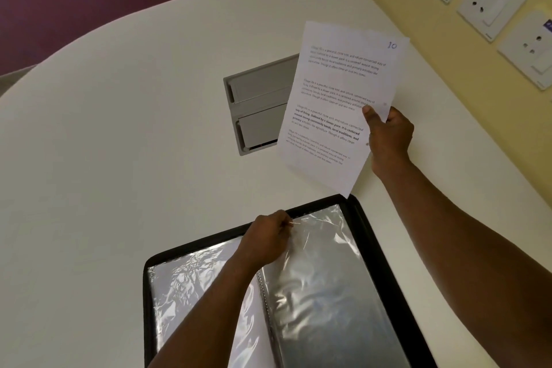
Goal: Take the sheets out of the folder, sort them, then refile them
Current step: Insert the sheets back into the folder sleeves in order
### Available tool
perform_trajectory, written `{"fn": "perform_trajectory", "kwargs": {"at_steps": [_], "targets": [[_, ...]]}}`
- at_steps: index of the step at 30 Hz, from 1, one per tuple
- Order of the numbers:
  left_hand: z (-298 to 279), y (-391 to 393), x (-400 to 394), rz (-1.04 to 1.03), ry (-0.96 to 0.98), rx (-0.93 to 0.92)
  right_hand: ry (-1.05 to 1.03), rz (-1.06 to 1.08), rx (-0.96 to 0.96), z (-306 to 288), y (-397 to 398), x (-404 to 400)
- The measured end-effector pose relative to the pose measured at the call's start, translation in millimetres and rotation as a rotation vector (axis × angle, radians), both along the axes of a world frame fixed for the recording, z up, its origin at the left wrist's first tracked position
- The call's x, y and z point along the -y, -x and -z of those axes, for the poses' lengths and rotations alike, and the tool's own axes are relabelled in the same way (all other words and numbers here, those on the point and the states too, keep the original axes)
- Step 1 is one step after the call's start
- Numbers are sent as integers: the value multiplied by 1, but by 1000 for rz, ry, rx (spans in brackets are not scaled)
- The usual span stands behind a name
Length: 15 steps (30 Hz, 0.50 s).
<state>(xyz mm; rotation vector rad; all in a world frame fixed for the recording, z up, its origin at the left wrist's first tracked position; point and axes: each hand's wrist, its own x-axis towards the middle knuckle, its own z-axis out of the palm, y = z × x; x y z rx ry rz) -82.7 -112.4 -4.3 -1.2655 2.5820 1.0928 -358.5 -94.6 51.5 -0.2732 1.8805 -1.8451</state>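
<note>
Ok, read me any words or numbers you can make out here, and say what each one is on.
"10": handwritten in blue at the top right corner of the printed sheet held in the right hand.
"Village life is a peaceful...": typed paragraphs on that sheet, otherwise too blurred to read reliably.
Dark labels on the wall sockets: unreadable.

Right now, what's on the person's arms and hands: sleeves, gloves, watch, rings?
Nothing worn that shows. Both forearms are bare as far as the frame reaches: no sleeves, gloves or watch. No ring is visible on the left hand or the right hand, though some fingers are hidden.
</note>
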Motion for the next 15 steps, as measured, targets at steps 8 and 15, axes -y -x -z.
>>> {"fn": "perform_trajectory", "kwargs": {"at_steps": [8, 15], "targets": [[3, 2, -2, 80, -25, 34, 171, 6, 289, 10, -21, 17], [7, 4, -3, 42, 43, -46, 134, -116, 364, 36, -44, 25]]}}
